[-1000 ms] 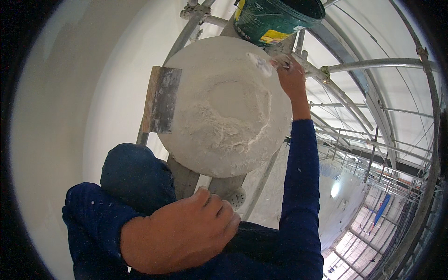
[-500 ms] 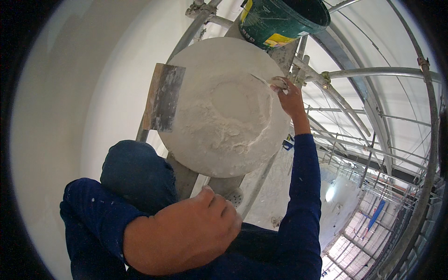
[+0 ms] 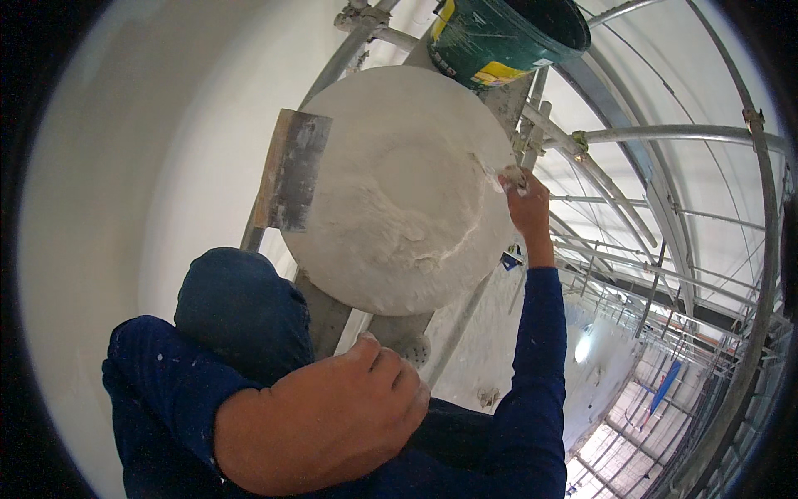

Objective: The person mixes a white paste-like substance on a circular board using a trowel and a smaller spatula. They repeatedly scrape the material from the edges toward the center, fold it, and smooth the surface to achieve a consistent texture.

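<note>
My right hand (image 3: pixel 526 198) grips a small, plaster-caked hand tool (image 3: pixel 492 173), its blade resting at the right side of a ring of whitish plaster. This plaster (image 3: pixel 407 229) lies around a smooth, round hollow on a large, pale, round surface (image 3: pixel 366 104). My left hand (image 3: pixel 332 416) is held low in front of me with its fingers curled in, away from the plaster; the palm side is hidden, so I cannot see whether anything is in it. A wide, flat metal blade with a wooden edge (image 3: pixel 301 170) lies across the round surface's left rim.
A dark green bucket (image 3: pixel 499 41) stands beyond the round surface, on a plank (image 3: pixel 324 312). Scaffold tubes (image 3: pixel 665 133) run along the right side and behind. A pale wall (image 3: pixel 116 208) rises on the left, and my bent knee (image 3: pixel 241 312) is close to the plank.
My right hand has moved slightly right and towards me with the tool, from the upper right of the ring to its right side. My left hand has barely moved.
</note>
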Demonstrator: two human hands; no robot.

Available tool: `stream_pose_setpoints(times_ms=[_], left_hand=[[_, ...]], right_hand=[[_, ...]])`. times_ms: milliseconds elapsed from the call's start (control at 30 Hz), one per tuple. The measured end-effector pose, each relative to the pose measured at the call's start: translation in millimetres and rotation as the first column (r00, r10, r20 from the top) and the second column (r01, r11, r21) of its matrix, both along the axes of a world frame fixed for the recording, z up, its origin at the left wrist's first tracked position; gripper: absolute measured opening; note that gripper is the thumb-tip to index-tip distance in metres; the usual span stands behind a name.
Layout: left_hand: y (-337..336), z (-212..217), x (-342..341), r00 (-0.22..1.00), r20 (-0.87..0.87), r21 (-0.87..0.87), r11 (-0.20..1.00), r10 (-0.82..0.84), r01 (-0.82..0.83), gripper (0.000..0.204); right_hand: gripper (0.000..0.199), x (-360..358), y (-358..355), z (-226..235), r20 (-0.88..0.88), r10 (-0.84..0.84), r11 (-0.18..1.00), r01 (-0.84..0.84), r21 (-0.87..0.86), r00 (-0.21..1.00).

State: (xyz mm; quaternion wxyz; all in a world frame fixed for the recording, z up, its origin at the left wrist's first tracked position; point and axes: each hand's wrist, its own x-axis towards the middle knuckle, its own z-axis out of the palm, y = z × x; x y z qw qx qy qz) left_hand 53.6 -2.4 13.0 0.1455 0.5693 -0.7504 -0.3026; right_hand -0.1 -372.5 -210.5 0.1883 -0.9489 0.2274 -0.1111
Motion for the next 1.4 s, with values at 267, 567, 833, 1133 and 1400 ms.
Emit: stream_pose_setpoints(times_ms=[267,567,833,1133,1400], left_hand=[[2,0,-7,0.999,-0.033,0.023,1.0,0.022,-0.021,0.035],[-3,-2,-13,0.999,-0.023,0.003,0.999,0.046,-0.046,0.033],[-5,-5,-13,1.0,-0.025,0.01,1.0,-0.007,0.007,0.033],[3,0,-6,0.998,-0.062,0.032,0.999,0.032,-0.03,0.033],[4,-5,-4,0.998,-0.057,0.001,1.0,0.015,-0.015,0.034]], right_hand=[[0.024,36,29,26,0.174,0.087,0.971,-0.123,0.204,0.981],[0.029,156,52,-7,0.054,0.454,0.842,-0.448,0.3,0.889],[0.033,114,38,4,-0.101,0.534,0.814,-0.478,0.331,0.84],[0.032,54,48,28,0.018,0.346,0.902,-0.338,0.27,0.938],[0.026,37,47,53,0.23,0.129,0.955,-0.183,0.232,0.965]])
